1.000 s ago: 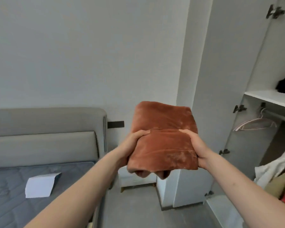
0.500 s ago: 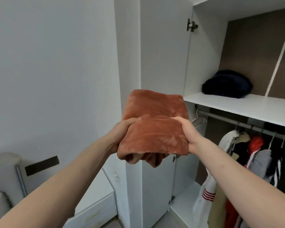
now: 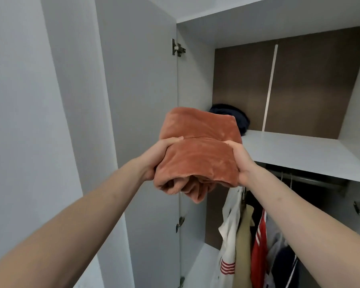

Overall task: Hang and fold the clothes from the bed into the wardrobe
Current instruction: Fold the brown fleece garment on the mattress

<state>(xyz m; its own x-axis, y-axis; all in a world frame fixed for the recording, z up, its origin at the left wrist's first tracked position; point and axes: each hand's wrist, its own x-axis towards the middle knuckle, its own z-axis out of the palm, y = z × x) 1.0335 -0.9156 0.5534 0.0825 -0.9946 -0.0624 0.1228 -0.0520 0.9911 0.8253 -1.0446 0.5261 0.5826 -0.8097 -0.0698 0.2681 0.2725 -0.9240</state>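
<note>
Head view: folded rust-brown garment (image 3: 197,150) up in the air at the front edge of the wardrobe shelf (image 3: 295,150), carried between both hands. Left hand (image 3: 158,156) grips its left side, thumb laid over the top fold, the other fingers tucked beneath and out of sight. Right hand (image 3: 240,163) grips the right side the same way, thumb on top, fingers curled under. Loose ends of the fabric sag from the underside of the bundle.

Around it: a dark navy bundle (image 3: 235,117) sits at the back left corner of the shelf, right behind the brown garment and partly hidden by it. The space to its right on the shelf shows bare white board. Open wardrobe door (image 3: 137,100) stands just left of the hands, hinge (image 3: 177,47) high on its edge. Below the shelf runs the rail (image 3: 308,179), with hanging clothes: a white shirt with red stripes (image 3: 229,242), a tan garment (image 3: 244,250), a red one (image 3: 259,246), darker pieces further right. Brown back panel (image 3: 299,84) closes the upper compartment.
</note>
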